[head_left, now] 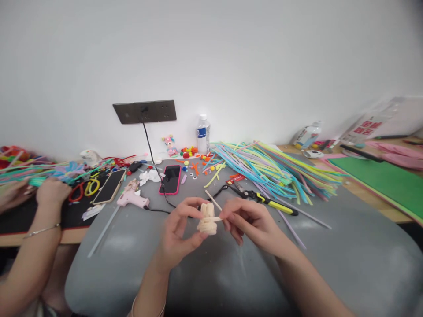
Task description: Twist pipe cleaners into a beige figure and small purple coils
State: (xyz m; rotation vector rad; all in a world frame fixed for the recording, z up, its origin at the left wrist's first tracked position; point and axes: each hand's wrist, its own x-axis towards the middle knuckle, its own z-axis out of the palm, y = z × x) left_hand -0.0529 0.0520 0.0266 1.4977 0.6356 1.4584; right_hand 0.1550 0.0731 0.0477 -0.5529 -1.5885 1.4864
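Note:
Between the thumb and fingers of my left hand [181, 231] is a small cream-coloured figure of coiled pipe cleaner [208, 221], held up above the grey mat. My right hand [247, 220] pinches the loose cream strand that runs out from the figure's side. The strand's free end [211, 198] sticks up and to the left past my right fingertips. Behind my right hand lie yellow-and-black pliers [264, 200]. A phone with a pink case [171, 179] rests on the mat beyond my left hand.
A pink glue gun [132, 198] with a black cord lies at left. Bundled pastel pipe cleaners [264, 167] spread behind the pliers. A water bottle [202, 134] stands by the wall. Another person's hands [53, 191] work at far left. Green sheets [380, 180] lie at right.

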